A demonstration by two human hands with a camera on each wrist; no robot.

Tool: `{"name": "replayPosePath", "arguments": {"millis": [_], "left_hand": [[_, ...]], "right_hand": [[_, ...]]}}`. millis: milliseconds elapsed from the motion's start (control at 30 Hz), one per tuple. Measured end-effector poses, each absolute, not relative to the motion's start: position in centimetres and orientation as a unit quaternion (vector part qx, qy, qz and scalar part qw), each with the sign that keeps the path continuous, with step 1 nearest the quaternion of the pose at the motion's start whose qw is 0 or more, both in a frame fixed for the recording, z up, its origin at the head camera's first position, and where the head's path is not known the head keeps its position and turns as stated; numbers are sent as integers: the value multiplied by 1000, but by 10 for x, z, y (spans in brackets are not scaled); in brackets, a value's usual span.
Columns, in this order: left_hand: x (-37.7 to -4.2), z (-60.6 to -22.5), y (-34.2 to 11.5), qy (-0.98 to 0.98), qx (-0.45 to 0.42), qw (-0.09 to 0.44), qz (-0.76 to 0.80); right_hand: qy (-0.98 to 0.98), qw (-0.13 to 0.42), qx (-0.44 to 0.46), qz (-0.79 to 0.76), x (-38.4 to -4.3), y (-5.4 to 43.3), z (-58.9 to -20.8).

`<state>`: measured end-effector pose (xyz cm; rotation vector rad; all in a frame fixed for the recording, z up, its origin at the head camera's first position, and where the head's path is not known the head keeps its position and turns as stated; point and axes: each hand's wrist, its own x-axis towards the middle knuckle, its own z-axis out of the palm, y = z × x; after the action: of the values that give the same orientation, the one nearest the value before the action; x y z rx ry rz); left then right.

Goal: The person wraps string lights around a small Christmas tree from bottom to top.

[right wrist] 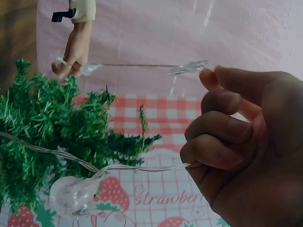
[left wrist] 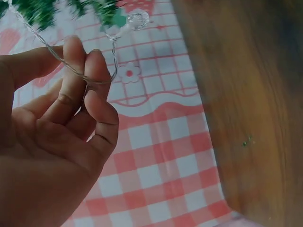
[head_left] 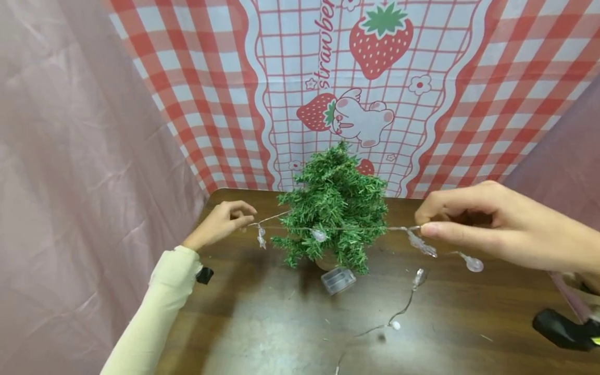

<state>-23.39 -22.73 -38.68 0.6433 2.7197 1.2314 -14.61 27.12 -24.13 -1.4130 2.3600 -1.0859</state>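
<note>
A small green artificial Christmas tree point(head_left: 334, 200) stands at the back middle of the table. My left hand point(head_left: 224, 223), left of it, pinches a thin string of fairy lights point(head_left: 356, 228); the left wrist view shows the wire point(left wrist: 42, 41) looping over the fingertips. On the right, my right hand point(head_left: 487, 224) pinches the same string between thumb and forefinger. The stretch between both hands runs level across the tree's front, with a clear bulb point(head_left: 319, 235) on it. In the right wrist view, another length of wire point(right wrist: 142, 168) passes under the curled fingers.
A clear battery box point(head_left: 338, 281) lies at the tree's foot. More of the light string point(head_left: 400, 312) trails toward the front of the wooden table point(head_left: 262, 323). Behind hangs a strawberry-print cloth point(head_left: 290, 62), with a pink curtain point(head_left: 94, 156) at the left. A black object point(head_left: 562, 329) is at the right.
</note>
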Motion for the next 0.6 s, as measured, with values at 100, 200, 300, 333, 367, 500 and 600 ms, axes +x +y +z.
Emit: {"name": "replayPosePath", "arguments": {"millis": [100, 200, 300, 333, 367, 500, 600], "left_hand": [[-233, -390, -222, 900, 221, 51, 372], [-231, -393, -218, 905, 225, 58, 357], [-230, -395, -215, 906, 232, 81, 345], [-230, -396, -214, 906, 238, 91, 339], [-230, -397, -213, 905, 243, 102, 334], [-232, -403, -209, 898, 264, 136, 325], [-232, -410, -206, 887, 277, 155, 336]], "right_hand": [[803, 82, -479, -345, -120, 248, -214], [803, 85, -490, -327, -110, 239, -199], [789, 126, -505, -327, -110, 242, -198], [784, 141, -507, -328, -111, 244, -199], [781, 150, -512, -324, -111, 247, -201], [773, 155, -536, -302, -113, 254, -211], [770, 151, -550, -286, -113, 259, -218]]}}
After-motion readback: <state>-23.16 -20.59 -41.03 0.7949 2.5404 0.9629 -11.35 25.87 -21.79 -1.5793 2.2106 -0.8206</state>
